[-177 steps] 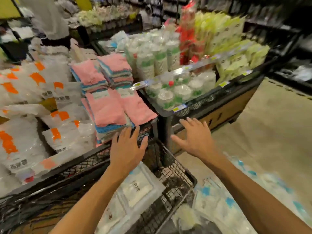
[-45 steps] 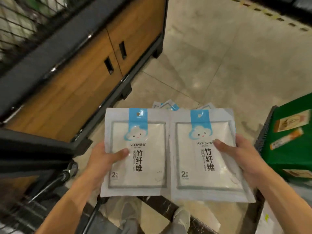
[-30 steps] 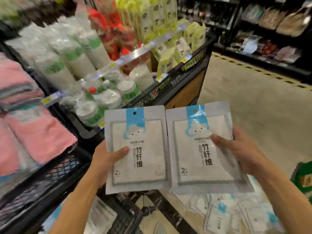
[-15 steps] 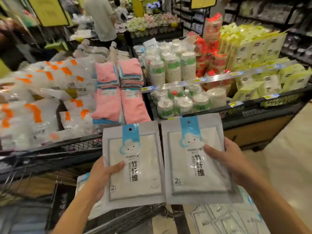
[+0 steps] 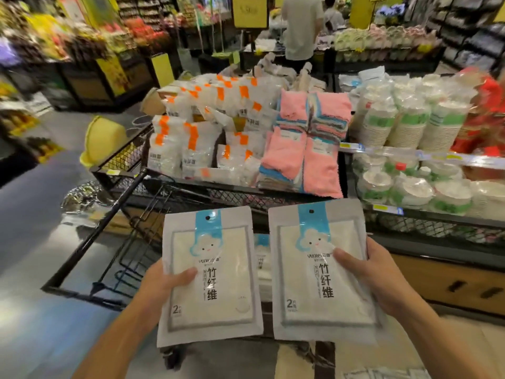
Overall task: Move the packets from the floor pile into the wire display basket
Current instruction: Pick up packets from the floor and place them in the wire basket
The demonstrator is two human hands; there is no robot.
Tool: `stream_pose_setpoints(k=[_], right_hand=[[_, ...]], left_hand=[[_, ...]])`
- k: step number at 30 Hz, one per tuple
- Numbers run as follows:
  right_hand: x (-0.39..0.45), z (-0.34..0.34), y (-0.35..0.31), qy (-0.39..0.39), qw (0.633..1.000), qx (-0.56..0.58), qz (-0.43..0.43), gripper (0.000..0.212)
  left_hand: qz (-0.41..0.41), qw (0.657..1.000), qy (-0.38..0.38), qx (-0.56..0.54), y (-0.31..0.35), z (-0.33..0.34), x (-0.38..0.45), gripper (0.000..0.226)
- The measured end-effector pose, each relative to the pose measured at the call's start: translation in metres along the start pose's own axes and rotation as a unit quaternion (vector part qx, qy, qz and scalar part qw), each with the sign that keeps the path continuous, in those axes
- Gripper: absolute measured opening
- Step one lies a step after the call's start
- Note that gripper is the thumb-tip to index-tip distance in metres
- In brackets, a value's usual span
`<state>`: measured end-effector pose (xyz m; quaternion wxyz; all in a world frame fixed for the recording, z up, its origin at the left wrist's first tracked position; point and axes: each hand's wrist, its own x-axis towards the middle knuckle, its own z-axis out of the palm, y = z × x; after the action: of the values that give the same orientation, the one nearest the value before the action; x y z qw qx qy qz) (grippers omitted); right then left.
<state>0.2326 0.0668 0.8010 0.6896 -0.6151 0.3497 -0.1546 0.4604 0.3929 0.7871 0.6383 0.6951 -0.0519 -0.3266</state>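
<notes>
- I hold one packet (image 5: 210,274) in my left hand (image 5: 164,283), thumb pinching its face, and a second packet (image 5: 322,272) gripped the same way in my right hand (image 5: 382,280), side by side above the wire basket (image 5: 131,222).
- Between them another packet (image 5: 261,258) lies in that basket.
- Beyond, a mesh bin (image 5: 120,157) holds white bags (image 5: 191,143) and pink cloths (image 5: 306,151); the right-hand shelf (image 5: 426,217) holds paper cups (image 5: 410,124).

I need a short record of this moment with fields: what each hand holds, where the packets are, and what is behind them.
left hand: grips left packet, thumb on its front
right hand: grips right packet, thumb on its front
packets: side by side, upright, printed faces to the camera, above the wire basket
in basket: another packet shows in the gap between them
behind: pink cloths, paper cups
</notes>
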Motion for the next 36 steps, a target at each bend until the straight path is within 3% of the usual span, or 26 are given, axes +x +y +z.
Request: stream_pose_setpoints(k=[2, 6, 9, 12, 21, 31, 36], right_hand=[[0.010, 0.026, 0.006, -0.007, 1.000, -0.005, 0.008, 0.037], [0.025, 0.075, 0.020, -0.002, 1.000, -0.020, 0.011, 0.033], [0.035, 0.105, 0.028, 0.017, 1.000, -0.010, 0.023, 0.025], [0.046, 0.122, 0.038, 0.037, 0.999, -0.016, 0.037, 0.031], [0.112, 0.136, 0.051, 0.042, 0.996, -0.023, 0.071, 0.030], [0.240, 0.142, 0.073, -0.018, 0.992, -0.039, 0.116, 0.034], [0.287, 0.153, 0.102, -0.004, 0.987, -0.054, 0.151, 0.030]], left_hand=[[-0.002, 1.000, 0.000, 0.011, -0.002, -0.023, 0.006, 0.074], [-0.028, 0.999, 0.011, 0.020, -0.013, -0.063, 0.026, 0.047], [-0.046, 0.999, 0.015, 0.020, -0.020, -0.086, 0.044, 0.042], [-0.065, 0.998, 0.010, 0.015, -0.024, -0.100, 0.064, 0.038], [-0.100, 0.994, -0.016, 0.028, -0.021, -0.091, 0.139, 0.042], [-0.126, 0.989, 0.035, 0.064, -0.020, -0.073, 0.239, 0.033], [-0.167, 0.981, 0.050, 0.084, -0.053, -0.084, 0.290, 0.038]])
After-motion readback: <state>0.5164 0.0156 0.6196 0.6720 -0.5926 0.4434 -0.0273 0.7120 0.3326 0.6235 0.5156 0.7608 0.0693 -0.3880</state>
